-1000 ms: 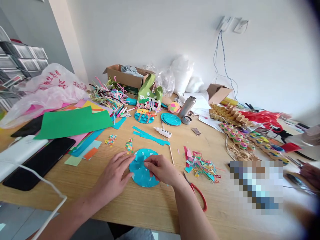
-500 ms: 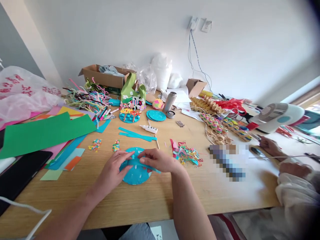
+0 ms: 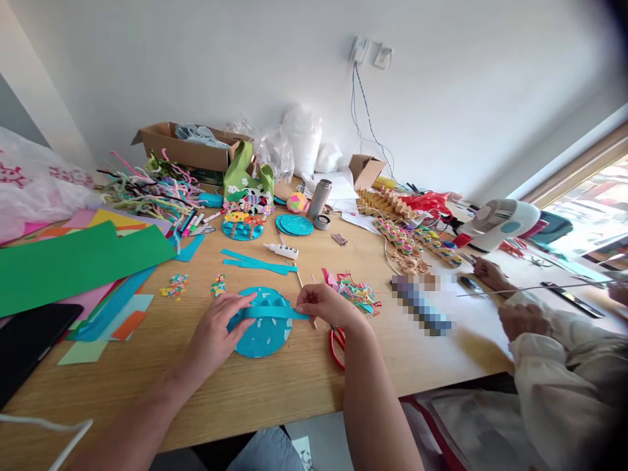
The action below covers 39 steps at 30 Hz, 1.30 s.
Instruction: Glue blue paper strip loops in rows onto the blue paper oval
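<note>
A round blue disc (image 3: 265,339) with pale patches lies flat at the table's near middle. Across its upper part runs a blue paper strip (image 3: 272,313), with wavy blue paper standing behind it. My left hand (image 3: 220,327) pinches the strip's left end at the disc's edge. The strip's right end, past the disc, is held between thumb and fingers of my right hand (image 3: 321,306). Red-handled scissors (image 3: 337,347) lie partly hidden by my right wrist. Beyond the disc are more blue strips (image 3: 255,263), a white glue bottle (image 3: 283,250) and a thin stick (image 3: 299,278).
Coloured paper sheets (image 3: 98,261) cover the left side. Paper scraps (image 3: 356,291) lie right of my hands. A finished-looking blue disc with giraffe figures (image 3: 243,226), stacked blue discs (image 3: 297,225) and a metal flask (image 3: 320,198) stand behind. Another person's hands (image 3: 523,320) rest at right.
My right hand has moved right along the blue strip, drawing its end out past the disc. The view has shifted rightward, and the red scissors have come into sight.
</note>
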Motion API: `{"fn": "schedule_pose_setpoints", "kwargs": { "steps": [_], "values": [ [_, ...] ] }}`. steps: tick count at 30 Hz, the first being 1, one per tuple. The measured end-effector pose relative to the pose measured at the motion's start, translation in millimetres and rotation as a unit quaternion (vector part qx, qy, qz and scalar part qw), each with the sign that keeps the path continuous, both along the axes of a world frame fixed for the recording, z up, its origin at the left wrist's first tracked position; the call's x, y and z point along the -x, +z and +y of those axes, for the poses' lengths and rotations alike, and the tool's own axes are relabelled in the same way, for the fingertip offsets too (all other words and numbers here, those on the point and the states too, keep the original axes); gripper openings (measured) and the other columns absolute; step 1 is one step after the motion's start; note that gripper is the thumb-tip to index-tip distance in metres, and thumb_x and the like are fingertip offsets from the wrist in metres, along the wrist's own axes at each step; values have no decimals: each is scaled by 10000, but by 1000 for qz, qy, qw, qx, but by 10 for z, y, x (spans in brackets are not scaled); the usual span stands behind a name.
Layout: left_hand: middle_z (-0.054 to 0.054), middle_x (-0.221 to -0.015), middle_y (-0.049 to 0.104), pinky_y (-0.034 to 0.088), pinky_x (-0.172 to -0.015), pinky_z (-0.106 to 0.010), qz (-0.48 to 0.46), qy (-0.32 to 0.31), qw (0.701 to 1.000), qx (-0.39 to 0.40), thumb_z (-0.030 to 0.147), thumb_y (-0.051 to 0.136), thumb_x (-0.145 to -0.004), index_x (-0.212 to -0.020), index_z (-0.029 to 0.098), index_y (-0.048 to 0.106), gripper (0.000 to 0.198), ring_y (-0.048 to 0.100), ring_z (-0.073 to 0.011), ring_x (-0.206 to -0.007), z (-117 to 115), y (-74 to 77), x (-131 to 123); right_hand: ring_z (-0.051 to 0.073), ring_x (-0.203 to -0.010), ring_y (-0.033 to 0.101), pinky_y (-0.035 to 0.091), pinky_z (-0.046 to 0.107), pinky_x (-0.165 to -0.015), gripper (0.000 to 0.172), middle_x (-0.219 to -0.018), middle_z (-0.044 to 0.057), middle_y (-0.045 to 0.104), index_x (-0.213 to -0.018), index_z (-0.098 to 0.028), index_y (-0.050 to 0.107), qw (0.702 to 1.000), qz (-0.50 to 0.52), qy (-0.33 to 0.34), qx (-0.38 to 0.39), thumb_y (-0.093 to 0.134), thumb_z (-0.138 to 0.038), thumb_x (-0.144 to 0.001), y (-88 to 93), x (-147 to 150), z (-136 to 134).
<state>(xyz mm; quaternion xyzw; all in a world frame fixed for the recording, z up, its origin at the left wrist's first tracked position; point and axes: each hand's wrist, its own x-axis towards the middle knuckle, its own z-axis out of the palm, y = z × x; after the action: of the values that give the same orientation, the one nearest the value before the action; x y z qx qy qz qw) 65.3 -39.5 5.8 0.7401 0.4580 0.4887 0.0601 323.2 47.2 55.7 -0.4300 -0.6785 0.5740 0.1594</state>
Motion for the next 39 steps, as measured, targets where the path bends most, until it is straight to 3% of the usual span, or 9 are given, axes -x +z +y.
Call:
{"fn": "schedule_pose_setpoints", "kwargs": {
  "steps": [4,10,16,24,29,32,39],
  "values": [
    [-58,-1031,703,558,-858,-344,-13,-20,1000,-14,261,647,-892,-1192,274,667,301,647,-197,-985,10,18,3,77,-440,517,381,211,-412,314,-621,-50,565,-732,-178,586,999,-16,-43,-4,768,-425,-669,-91,32,-70],
    [-47,-962,720,550,-848,-332,-22,-42,998,-37,241,663,-884,-1061,265,726,190,661,-184,-940,52,-20,19,82,-513,541,376,191,-447,251,-625,-46,604,-831,-166,633,999,22,-47,13,745,-312,-661,-196,37,-113],
    [-49,-956,720,547,-841,-321,-20,-44,998,-42,219,670,-876,-1035,250,731,173,658,-183,-942,60,-29,-2,78,-436,502,375,191,-432,172,-501,-59,561,-742,-169,605,998,0,-66,21,715,-296,-709,-255,26,-108],
    [-36,-947,725,537,-848,-323,-18,-42,998,-40,188,665,-872,-1005,250,735,163,656,-181,-935,54,-13,-5,100,-404,555,399,187,-390,225,-506,-74,572,-773,-209,521,997,-13,-74,22,684,-364,-773,-304,39,-124],
    [-32,-950,726,527,-862,-330,-12,-29,999,-43,194,658,-881,-993,250,733,147,653,-179,-936,58,-22,6,116,-521,634,487,207,-484,335,-616,-23,675,-896,-178,586,996,50,-62,50,748,-401,-706,-277,-23,-129],
    [-33,-952,726,529,-860,-332,-11,-26,999,-44,197,655,-884,-997,249,731,146,653,-179,-936,61,-23,7,128,-538,655,533,239,-540,382,-626,13,701,-831,-161,586,992,55,-65,88,800,-422,-653,-267,-28,-137],
    [-37,-950,730,539,-852,-336,-15,-30,999,-39,209,650,-890,-1004,254,732,147,658,-182,-932,52,7,-1,134,-486,655,534,227,-476,409,-587,2,694,-807,-168,543,987,37,-87,131,858,-343,-614,-310,31,-138]
  ]
}}
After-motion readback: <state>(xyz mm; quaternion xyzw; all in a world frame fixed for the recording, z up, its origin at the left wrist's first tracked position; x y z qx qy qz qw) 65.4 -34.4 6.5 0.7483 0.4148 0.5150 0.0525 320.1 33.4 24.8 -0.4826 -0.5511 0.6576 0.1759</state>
